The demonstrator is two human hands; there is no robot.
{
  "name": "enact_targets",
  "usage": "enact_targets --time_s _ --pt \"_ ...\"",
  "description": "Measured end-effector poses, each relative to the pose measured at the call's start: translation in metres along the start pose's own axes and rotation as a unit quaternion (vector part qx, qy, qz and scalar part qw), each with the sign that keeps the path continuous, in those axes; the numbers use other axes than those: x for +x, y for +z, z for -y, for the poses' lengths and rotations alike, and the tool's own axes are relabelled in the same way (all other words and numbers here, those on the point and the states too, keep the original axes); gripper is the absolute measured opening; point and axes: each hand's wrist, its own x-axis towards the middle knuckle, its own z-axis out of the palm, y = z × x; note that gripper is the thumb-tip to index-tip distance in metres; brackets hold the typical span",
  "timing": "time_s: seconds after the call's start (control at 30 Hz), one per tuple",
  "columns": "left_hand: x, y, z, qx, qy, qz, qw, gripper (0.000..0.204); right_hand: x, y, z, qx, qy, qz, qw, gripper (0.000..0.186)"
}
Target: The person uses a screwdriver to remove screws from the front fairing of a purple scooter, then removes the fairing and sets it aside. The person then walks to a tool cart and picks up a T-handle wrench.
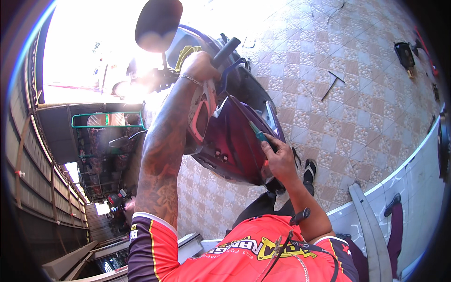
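A scooter with a dark purple-red front panel (230,145) stands before me. My right hand (278,157) is closed round the green handle of a screwdriver (260,135), its shaft pointing up along the panel's right edge. Up at the handlebar, my left hand (201,66) is bent closed beside the black handlebar grip (226,51). A yellow-green cloth (188,53) shows just beyond those fingers; whether they hold it is hidden. Below the left wrist is a pink-and-white trim piece (202,117) on the scooter.
The scooter's mirror (159,26) sticks up beyond the left hand. On the tiled floor lie a T-handle wrench (333,85) and a black object (404,55). Another person's maroon-clad leg (394,235) is at lower right. Shelving (108,141) stands at left.
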Motion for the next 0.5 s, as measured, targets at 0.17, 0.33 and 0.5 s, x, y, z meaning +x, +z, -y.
enact_targets --time_s 0.17,0.33,0.5 --pt "0.000 -0.003 -0.002 -0.018 -0.012 0.011 1.000 0.046 0.017 -0.025 -0.010 0.489 0.390 0.228 0.746 0.021" --pt "0.000 -0.003 -0.002 -0.003 -0.011 0.013 1.000 0.046 0.001 -0.004 -0.011 0.269 0.229 0.135 0.926 0.021" --pt "-0.001 -0.001 0.000 -0.005 0.000 0.001 1.000 0.045 0.010 -0.006 -0.008 0.316 0.338 0.190 0.866 0.030"
